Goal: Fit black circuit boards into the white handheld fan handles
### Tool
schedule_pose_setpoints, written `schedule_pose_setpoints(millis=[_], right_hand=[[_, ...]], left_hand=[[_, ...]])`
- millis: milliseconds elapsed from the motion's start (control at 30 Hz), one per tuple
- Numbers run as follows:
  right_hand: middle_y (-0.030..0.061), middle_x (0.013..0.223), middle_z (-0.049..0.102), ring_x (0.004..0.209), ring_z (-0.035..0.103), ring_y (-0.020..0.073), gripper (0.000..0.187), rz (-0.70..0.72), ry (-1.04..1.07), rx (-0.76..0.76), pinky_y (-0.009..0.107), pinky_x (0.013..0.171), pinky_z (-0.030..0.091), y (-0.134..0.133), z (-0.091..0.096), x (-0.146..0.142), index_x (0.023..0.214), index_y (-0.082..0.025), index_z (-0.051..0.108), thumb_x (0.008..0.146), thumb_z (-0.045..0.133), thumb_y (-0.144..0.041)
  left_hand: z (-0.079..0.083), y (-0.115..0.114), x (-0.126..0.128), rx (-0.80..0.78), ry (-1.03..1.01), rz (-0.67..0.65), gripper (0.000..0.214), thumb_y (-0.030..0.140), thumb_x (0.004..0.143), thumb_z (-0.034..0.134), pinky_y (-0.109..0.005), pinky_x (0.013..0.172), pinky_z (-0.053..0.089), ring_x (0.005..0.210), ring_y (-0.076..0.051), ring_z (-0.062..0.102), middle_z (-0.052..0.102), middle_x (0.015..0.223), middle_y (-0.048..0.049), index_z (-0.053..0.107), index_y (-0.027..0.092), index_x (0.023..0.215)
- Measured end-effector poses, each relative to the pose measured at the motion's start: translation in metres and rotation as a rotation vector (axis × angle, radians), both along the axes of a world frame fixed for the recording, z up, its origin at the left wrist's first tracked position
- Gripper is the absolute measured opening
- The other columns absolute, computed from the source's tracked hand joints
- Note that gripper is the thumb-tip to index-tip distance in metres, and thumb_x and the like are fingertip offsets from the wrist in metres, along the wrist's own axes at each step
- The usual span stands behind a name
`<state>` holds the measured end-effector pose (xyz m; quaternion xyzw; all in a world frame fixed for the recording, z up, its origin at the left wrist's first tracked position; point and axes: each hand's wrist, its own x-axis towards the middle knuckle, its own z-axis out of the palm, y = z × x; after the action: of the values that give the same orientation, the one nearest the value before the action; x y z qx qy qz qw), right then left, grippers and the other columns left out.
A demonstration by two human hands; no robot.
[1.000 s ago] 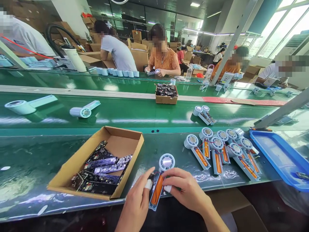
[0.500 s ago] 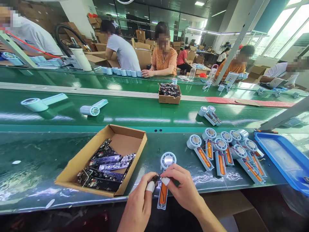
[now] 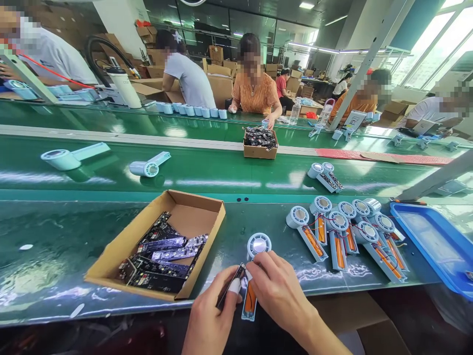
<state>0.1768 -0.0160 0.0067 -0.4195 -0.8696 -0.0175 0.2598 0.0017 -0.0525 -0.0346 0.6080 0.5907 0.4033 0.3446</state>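
Observation:
My left hand [image 3: 218, 305] is closed around a narrow dark circuit board [image 3: 232, 285], its thumb in a white finger cover. My right hand [image 3: 275, 286] pinches a thin wire at the upper end of that board, and its fingers hide most of the wire. Just beyond and beneath my hands lies a light-blue handheld fan body [image 3: 258, 244] with a round head. Its open handle [image 3: 249, 301] shows an orange battery and a dark wire, and reaches over the table's front edge. More circuit boards [image 3: 166, 256] lie in the cardboard box [image 3: 121, 241] left of my hands.
Several open fan bodies [image 3: 338, 222] with orange batteries lie to the right, beside a blue tray [image 3: 424, 231]. A green conveyor belt [image 3: 207, 172] carries fan parts [image 3: 150, 167]. Beyond it stand a small box of boards [image 3: 259, 152] and several co-workers, one in orange [image 3: 254, 93].
The board in my left hand has turned so its length shows, and my right fingers have curled closer to its end. Belt fan parts have shifted right. The co-worker opposite now reaches toward the small box.

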Motion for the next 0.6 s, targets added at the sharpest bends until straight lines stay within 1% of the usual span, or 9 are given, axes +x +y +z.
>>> schedule_pose_setpoints(millis=[67, 167, 233, 300, 333, 400, 467, 533, 600], right_hand=[[0.0045, 0.080, 0.059, 0.068, 0.052, 0.0193, 0.026, 0.007, -0.008, 0.004, 0.031, 0.059, 0.041, 0.000, 0.000, -0.001, 0.086, -0.019, 0.061, 0.098, 0.042, -0.006], [0.0042, 0.078, 0.058, 0.066, 0.050, 0.0189, 0.028, -0.011, 0.002, 0.036, 0.031, 0.058, 0.040, 0.000, -0.004, -0.005, 0.080, -0.020, 0.058, 0.098, 0.041, -0.006], [0.0044, 0.077, 0.058, 0.065, 0.049, 0.0189, 0.029, -0.029, 0.017, 0.052, 0.031, 0.058, 0.039, 0.000, -0.007, -0.007, 0.079, -0.020, 0.057, 0.097, 0.041, -0.005], [0.0046, 0.078, 0.058, 0.066, 0.051, 0.0190, 0.027, -0.029, 0.041, 0.028, 0.031, 0.059, 0.041, 0.000, -0.009, -0.007, 0.082, -0.019, 0.059, 0.096, 0.041, -0.005], [0.0050, 0.081, 0.060, 0.068, 0.053, 0.0191, 0.026, -0.019, 0.065, 0.003, 0.030, 0.060, 0.043, 0.000, -0.010, -0.006, 0.085, -0.019, 0.060, 0.097, 0.042, -0.005], [0.0065, 0.089, 0.063, 0.076, 0.057, 0.0194, 0.023, 0.008, 0.126, -0.061, 0.030, 0.065, 0.046, 0.003, -0.009, -0.002, 0.098, -0.017, 0.063, 0.097, 0.044, -0.006], [0.0075, 0.097, 0.064, 0.083, 0.060, 0.0195, 0.026, 0.044, 0.171, -0.126, 0.029, 0.069, 0.049, 0.006, -0.007, 0.003, 0.110, -0.018, 0.064, 0.097, 0.045, -0.006], [0.0071, 0.098, 0.065, 0.085, 0.060, 0.0190, 0.027, 0.095, 0.202, -0.194, 0.028, 0.071, 0.050, 0.010, -0.004, 0.008, 0.113, -0.019, 0.065, 0.097, 0.046, -0.006], [0.0061, 0.096, 0.065, 0.084, 0.060, 0.0182, 0.025, 0.143, 0.248, -0.262, 0.028, 0.072, 0.050, 0.013, -0.003, 0.010, 0.108, -0.020, 0.067, 0.098, 0.048, -0.009]], left_hand=[[-0.001, 0.000, 0.000, 0.124, 0.081, 0.007, 0.029, 0.032, 0.094, 0.052, -0.026, 0.065, 0.065, 0.071, -0.019, 0.078, 0.081, 0.103, -0.0063, 0.071, 0.023, 0.115], [0.000, -0.001, 0.006, 0.344, 0.196, 0.027, 0.026, 0.025, 0.094, 0.054, -0.029, 0.082, 0.064, 0.087, -0.021, 0.079, 0.081, 0.105, -0.0072, 0.073, 0.021, 0.112], [0.001, -0.002, 0.009, 0.448, 0.237, 0.046, 0.026, 0.021, 0.094, 0.054, -0.028, 0.087, 0.063, 0.092, -0.021, 0.079, 0.081, 0.105, -0.0079, 0.074, 0.019, 0.112], [0.003, -0.001, 0.010, 0.491, 0.246, 0.047, 0.027, 0.018, 0.094, 0.054, -0.026, 0.088, 0.062, 0.093, -0.020, 0.079, 0.081, 0.105, -0.0080, 0.074, 0.018, 0.112], [0.004, 0.000, 0.009, 0.490, 0.236, 0.039, 0.027, 0.017, 0.094, 0.054, -0.026, 0.088, 0.061, 0.094, -0.020, 0.079, 0.081, 0.105, -0.0079, 0.074, 0.018, 0.112], [0.008, 0.003, 0.004, 0.432, 0.189, -0.008, 0.027, 0.018, 0.094, 0.054, -0.026, 0.087, 0.062, 0.093, -0.020, 0.079, 0.081, 0.104, -0.0069, 0.075, 0.019, 0.111], [0.012, 0.008, -0.003, 0.342, 0.117, -0.069, 0.027, 0.020, 0.094, 0.055, -0.025, 0.082, 0.063, 0.084, -0.019, 0.079, 0.082, 0.102, -0.0055, 0.076, 0.021, 0.109], [0.016, 0.012, -0.009, 0.263, 0.045, -0.125, 0.027, 0.023, 0.095, 0.055, -0.024, 0.072, 0.065, 0.069, -0.016, 0.077, 0.082, 0.099, -0.0045, 0.078, 0.023, 0.108], [0.019, 0.016, -0.013, 0.212, -0.007, -0.166, 0.027, 0.027, 0.095, 0.055, -0.023, 0.065, 0.064, 0.060, -0.014, 0.074, 0.082, 0.097, -0.0039, 0.078, 0.025, 0.108]])
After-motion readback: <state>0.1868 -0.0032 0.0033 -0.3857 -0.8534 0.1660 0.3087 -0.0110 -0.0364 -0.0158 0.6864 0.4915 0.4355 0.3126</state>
